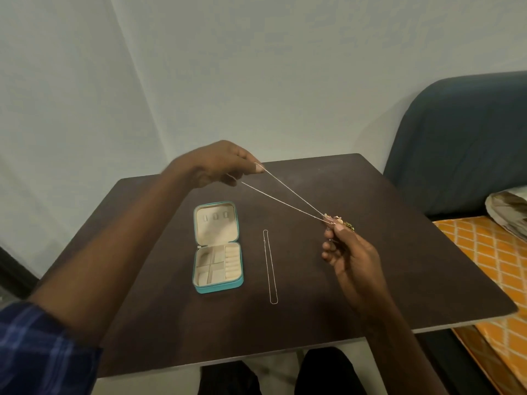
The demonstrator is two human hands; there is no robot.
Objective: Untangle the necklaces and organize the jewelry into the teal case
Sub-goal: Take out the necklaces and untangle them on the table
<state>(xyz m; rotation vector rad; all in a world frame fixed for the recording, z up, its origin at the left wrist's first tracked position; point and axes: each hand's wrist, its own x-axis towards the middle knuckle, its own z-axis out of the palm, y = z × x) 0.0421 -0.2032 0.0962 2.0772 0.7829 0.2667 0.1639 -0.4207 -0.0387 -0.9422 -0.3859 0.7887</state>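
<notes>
A thin silver necklace (288, 198) is stretched taut in the air between both hands, its two strands running diagonally above the table. My left hand (219, 163) pinches the far loop end. My right hand (346, 249) pinches the near end, together with a small gold tangle of jewelry (340, 220). A second silver necklace (270, 266) lies straight on the dark table, right of the teal case (218, 248). The case lies open, cream lining showing, its compartments holding nothing that I can see.
The dark brown table (399, 266) stands against a pale wall. A dark blue chair back (462, 143) and an orange patterned cushion (496, 263) sit to the right. My legs show below the table's near edge.
</notes>
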